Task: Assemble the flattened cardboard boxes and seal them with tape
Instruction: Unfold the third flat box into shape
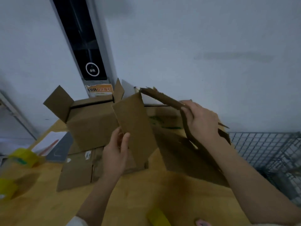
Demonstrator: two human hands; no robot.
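Observation:
I hold a partly unfolded brown cardboard box (pixel 135 121) up over the wooden table (pixel 130 196). My left hand (pixel 116 154) pinches the lower edge of its left panel between thumb and fingers. My right hand (pixel 201 121) grips the upper right panel, whose torn edge rises toward the wall. A yellow tape roll (pixel 24 156) lies at the table's left edge, and another yellow roll (pixel 7 190) sits nearer the front left. Behind my hands stands an assembled box (pixel 91 121) with its top flaps open.
Flattened cardboard (pixel 76 172) lies under the assembled box. A grey tablet-like object (pixel 60 149) and white papers (pixel 48 141) lie at the left. A wire mesh basket (pixel 267 154) stands to the right of the table. A yellow object (pixel 158 216) is at the front edge.

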